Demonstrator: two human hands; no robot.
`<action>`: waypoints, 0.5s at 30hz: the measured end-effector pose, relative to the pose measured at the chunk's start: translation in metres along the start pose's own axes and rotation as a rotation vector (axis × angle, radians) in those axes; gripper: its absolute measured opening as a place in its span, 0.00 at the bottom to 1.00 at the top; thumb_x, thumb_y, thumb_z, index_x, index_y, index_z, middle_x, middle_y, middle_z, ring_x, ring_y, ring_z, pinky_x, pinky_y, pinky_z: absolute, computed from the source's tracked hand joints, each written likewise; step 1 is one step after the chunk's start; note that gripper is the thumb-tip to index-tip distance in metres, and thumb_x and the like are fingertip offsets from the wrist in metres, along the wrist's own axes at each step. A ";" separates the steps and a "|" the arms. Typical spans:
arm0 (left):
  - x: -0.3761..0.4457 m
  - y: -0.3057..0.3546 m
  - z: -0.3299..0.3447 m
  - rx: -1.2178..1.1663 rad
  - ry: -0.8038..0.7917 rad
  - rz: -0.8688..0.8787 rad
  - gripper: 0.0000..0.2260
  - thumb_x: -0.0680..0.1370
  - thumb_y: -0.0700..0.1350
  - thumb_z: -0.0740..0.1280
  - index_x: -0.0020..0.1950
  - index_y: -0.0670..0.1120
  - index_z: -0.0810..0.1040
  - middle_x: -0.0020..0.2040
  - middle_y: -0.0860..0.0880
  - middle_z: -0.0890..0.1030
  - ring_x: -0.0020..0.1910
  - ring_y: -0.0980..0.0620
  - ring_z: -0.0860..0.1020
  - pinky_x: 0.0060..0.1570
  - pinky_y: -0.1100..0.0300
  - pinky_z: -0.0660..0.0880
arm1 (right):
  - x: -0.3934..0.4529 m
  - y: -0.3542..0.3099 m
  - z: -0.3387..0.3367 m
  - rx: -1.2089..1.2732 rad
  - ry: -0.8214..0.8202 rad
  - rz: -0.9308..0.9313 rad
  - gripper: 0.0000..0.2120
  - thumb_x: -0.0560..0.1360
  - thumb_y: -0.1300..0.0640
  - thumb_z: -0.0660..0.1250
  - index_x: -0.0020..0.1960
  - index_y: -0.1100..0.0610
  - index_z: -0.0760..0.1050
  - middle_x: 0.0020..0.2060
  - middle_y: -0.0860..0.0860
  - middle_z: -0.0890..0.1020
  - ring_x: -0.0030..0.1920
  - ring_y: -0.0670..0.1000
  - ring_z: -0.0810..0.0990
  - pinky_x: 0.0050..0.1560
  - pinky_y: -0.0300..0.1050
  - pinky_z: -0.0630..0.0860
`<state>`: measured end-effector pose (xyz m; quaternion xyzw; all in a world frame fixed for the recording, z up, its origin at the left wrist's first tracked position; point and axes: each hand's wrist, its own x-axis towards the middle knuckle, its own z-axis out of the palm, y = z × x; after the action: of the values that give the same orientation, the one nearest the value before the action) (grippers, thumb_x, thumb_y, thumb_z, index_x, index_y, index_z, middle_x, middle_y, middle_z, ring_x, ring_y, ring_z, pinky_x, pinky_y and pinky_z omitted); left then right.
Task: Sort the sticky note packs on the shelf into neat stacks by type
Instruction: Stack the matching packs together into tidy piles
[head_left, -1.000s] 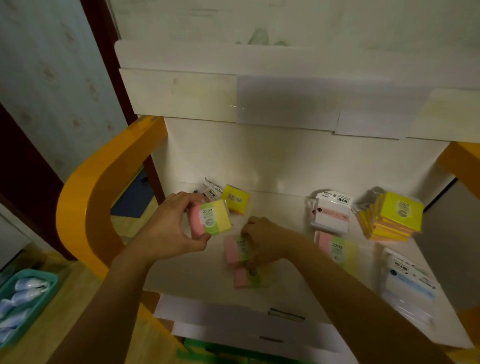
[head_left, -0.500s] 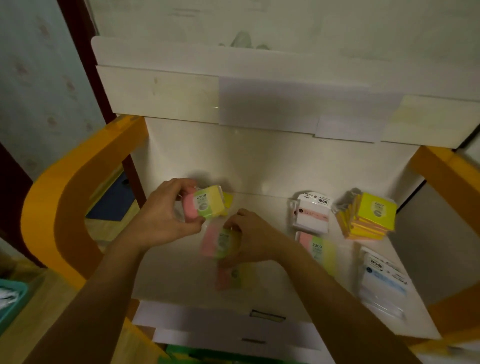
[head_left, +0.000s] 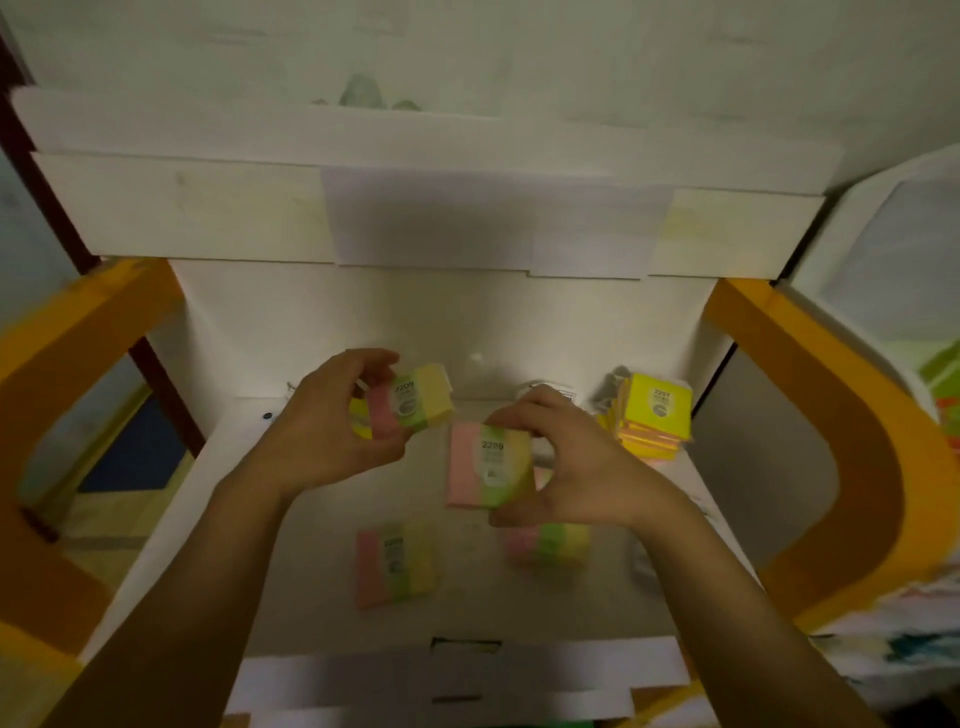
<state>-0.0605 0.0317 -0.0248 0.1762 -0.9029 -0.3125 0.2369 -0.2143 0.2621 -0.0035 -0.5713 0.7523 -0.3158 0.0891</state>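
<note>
Each hand grips a striped pack above the shelf (head_left: 291, 561).
Left hand (head_left: 322, 431) holds one pack (head_left: 415, 400), right hand (head_left: 576, 467) another (head_left: 488, 465); two more packs (head_left: 395, 564) lie below, yellow stack (head_left: 652, 423) right.

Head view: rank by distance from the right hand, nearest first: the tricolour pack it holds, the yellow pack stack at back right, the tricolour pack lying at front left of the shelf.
1. Pink-green-yellow pack, gripped in the right hand itself.
2. Stack of yellow packs, just to the hand's right at the back of the shelf.
3. Pink-green-yellow pack lying flat, front left, below and across from the hand.
</note>
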 end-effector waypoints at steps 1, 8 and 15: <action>0.002 0.002 0.002 0.003 -0.003 0.008 0.37 0.63 0.45 0.81 0.70 0.54 0.72 0.59 0.57 0.76 0.53 0.61 0.76 0.46 0.72 0.69 | -0.005 0.006 -0.008 0.007 0.022 0.014 0.36 0.53 0.50 0.84 0.59 0.49 0.78 0.50 0.41 0.72 0.54 0.44 0.75 0.56 0.35 0.71; 0.006 0.009 0.010 0.047 -0.052 0.051 0.38 0.62 0.48 0.81 0.70 0.56 0.70 0.59 0.58 0.75 0.56 0.64 0.74 0.49 0.71 0.69 | -0.049 0.073 -0.074 0.067 0.103 0.243 0.37 0.57 0.56 0.83 0.63 0.45 0.74 0.57 0.47 0.71 0.57 0.43 0.75 0.63 0.45 0.73; 0.009 0.014 0.024 0.022 -0.087 0.099 0.38 0.62 0.45 0.81 0.69 0.57 0.69 0.59 0.61 0.74 0.58 0.69 0.72 0.49 0.78 0.68 | -0.053 0.127 -0.077 -0.036 0.162 0.452 0.43 0.53 0.45 0.82 0.66 0.49 0.72 0.58 0.47 0.67 0.62 0.49 0.72 0.64 0.47 0.73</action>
<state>-0.0835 0.0496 -0.0295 0.1204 -0.9232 -0.2979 0.2108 -0.3369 0.3580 -0.0286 -0.3629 0.8711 -0.3194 0.0868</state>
